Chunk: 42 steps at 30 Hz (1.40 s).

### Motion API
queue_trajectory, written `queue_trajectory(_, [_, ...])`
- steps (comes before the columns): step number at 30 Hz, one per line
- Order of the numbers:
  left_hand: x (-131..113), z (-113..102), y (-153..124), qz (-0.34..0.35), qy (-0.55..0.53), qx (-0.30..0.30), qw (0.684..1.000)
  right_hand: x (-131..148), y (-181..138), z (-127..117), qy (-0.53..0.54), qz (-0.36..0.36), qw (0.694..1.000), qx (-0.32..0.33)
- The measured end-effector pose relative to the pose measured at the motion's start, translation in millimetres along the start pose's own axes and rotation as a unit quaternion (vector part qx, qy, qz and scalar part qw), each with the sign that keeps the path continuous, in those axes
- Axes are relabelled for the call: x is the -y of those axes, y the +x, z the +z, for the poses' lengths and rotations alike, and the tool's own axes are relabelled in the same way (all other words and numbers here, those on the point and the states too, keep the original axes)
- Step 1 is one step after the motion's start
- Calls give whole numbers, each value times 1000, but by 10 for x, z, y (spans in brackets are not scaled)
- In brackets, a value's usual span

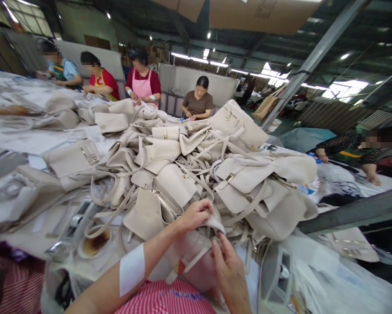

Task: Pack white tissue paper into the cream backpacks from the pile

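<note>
Both hands work at a beige handbag (pixel 199 248) close in front of my body. My left hand (pixel 196 216) has its fingers curled in a pinch at one end of a bag handle (pixel 215 223), which looks wrapped in whitish material. At the handle's other end, my right hand (pixel 228 261) closes thumb and fingers on it, palm turned inward. A narrow beige strap (pixel 198 260) hangs below, between the hands. Against the bag shows a small red and yellow patch (pixel 180 267), too small to make out. The handle's underside is hidden by my fingers.
A heap of beige handbags (pixel 169 150) with tangled straps covers the table ahead. A round dish with brown residue (pixel 96 242) lies left, a tape roll (pixel 75 221) beside it. A metal post (pixel 313 61) rises right. Several co-workers (pixel 197 102) sit or stand around the table.
</note>
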<state>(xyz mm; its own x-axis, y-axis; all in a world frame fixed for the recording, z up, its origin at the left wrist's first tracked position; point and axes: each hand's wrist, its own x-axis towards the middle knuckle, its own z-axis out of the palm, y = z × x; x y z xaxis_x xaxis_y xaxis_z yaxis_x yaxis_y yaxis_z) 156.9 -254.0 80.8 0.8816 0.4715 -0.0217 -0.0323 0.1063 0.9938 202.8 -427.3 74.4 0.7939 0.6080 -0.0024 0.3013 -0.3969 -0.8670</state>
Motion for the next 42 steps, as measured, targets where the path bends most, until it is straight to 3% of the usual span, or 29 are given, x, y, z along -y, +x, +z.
queue_trajectory(2, [-54,1,34,22,36,-29,999,-5,-9,-37,-10,-20,1000,-2])
queue_trajectory(5, [-190,-14,7,93,171,-70,978,-7,-27,-110,2,-9,1000,29])
queue_trajectory(9, [-396,-58,-45,136,338,-1,931,3,-95,-153,16,68,990,124])
queue_trajectory(12, [-474,-103,27,135,390,38,910,32,-156,-159,6,52,993,110])
queue_trajectory(15, [-457,-130,147,99,385,60,916,48,-169,-171,3,47,993,104])
queue_trajectory(19, [-383,-81,223,59,290,130,946,46,-98,-149,3,44,993,108])
queue_trajectory(23, [-349,23,206,43,252,123,959,93,38,-45,92,63,987,116])
queue_trajectory(28, [-367,80,123,70,292,81,950,181,124,51,272,196,931,143])
queue_trajectory(31, [-413,104,-2,143,357,59,921,204,69,39,349,287,864,221])
queue_trajectory(34, [-461,157,-195,205,409,52,888,179,-9,-3,404,301,809,302])
queue_trajectory(38, [-396,223,-542,271,433,55,858,117,-40,-45,413,281,805,319])
queue_trajectory(40, [-285,227,-719,248,449,40,858,111,-22,-36,419,283,812,292])
queue_trajectory(42, [-147,210,-866,194,432,17,880,124,4,-9,433,277,818,259])
